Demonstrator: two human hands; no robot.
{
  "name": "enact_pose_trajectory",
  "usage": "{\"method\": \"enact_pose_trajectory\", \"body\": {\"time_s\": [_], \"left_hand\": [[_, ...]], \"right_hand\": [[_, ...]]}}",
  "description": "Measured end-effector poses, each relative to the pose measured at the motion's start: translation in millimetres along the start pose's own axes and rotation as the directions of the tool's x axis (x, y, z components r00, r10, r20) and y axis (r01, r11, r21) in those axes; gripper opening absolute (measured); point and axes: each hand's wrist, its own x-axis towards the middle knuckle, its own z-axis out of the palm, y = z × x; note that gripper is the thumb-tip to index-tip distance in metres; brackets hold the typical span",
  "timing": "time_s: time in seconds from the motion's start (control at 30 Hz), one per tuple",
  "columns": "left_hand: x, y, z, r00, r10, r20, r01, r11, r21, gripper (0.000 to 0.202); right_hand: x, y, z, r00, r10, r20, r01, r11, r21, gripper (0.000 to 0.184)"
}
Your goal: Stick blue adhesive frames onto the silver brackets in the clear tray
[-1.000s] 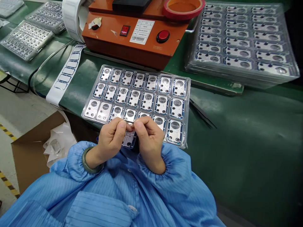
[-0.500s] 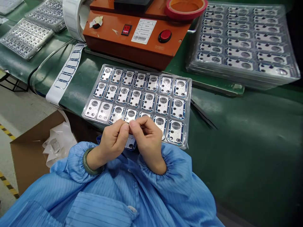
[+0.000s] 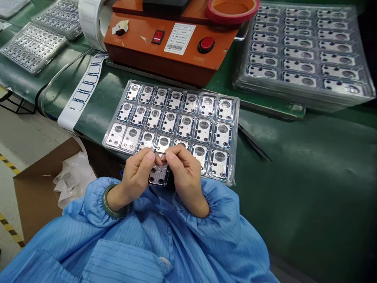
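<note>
Between my hands is a small metal plate (image 3: 159,175) with a blue edge and dark round holes, tilted toward me. My left hand (image 3: 138,173) is closed on its left side, thumb at the upper edge. On the other side my right hand (image 3: 186,175) grips it too, thumb and forefinger at the top corner. Fingertips show through or behind the plate's upper opening. Just beyond lies a clear plastic tray (image 3: 236,129) holding rows of similar plates; most carry blue borders, while two at the near left look plain silver. My hands hide part of its front row.
Black tweezers (image 3: 253,143) lie right of the tray. Behind stands an orange machine (image 3: 159,68) with red buttons and a red tape roll (image 3: 232,11). Stacked trays (image 3: 303,88) are at right. A label strip (image 3: 84,89) hangs left above a cardboard box (image 3: 38,188).
My thumbs have moved apart along the plate's upper edge, so more of the plate shows between my hands. The tray and surroundings stay in place.
</note>
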Motion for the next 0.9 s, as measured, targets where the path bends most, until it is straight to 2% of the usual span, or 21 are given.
{"method": "enact_pose_trajectory", "body": {"time_s": [0.17,0.37,0.47,0.67,0.73,0.8,0.87,0.9], "left_hand": [[1,1,-1.0,0.998,0.035,-0.053,-0.028,0.993,0.118,0.034],[3,2,-1.1,0.991,0.051,-0.125,-0.036,0.992,0.121,0.037],[2,2,-0.7,0.989,0.042,-0.14,-0.025,0.993,0.116,0.038],[2,1,0.2,0.987,-0.012,-0.162,0.031,0.993,0.115,0.043],[3,-1,0.6,0.985,-0.041,-0.165,0.053,0.996,0.069,0.043],[4,-3,0.7,0.983,-0.101,-0.153,0.095,0.994,-0.045,0.042],[6,-4,-0.1,0.977,-0.199,-0.081,0.175,0.956,-0.236,0.04],[7,-3,-0.9,0.967,-0.253,-0.003,0.237,0.907,-0.349,0.04]], "right_hand": [[0,-2,1,1.0,0.001,-0.008,-0.002,0.999,-0.042,0.022],[-3,6,-1,0.998,0.033,0.051,-0.039,0.994,0.102,0.035],[-3,7,-2,0.998,0.038,0.055,-0.045,0.99,0.132,0.033],[0,-3,0,0.997,0.065,0.034,-0.066,0.997,0.029,0.026],[0,-4,0,0.997,0.069,0.047,-0.071,0.997,0.041,0.025],[-1,-1,0,0.997,0.058,0.058,-0.062,0.995,0.077,0.027],[-1,2,0,0.997,0.038,0.062,-0.046,0.991,0.127,0.029],[-1,4,1,0.998,0.029,0.049,-0.036,0.989,0.143,0.028]]}}
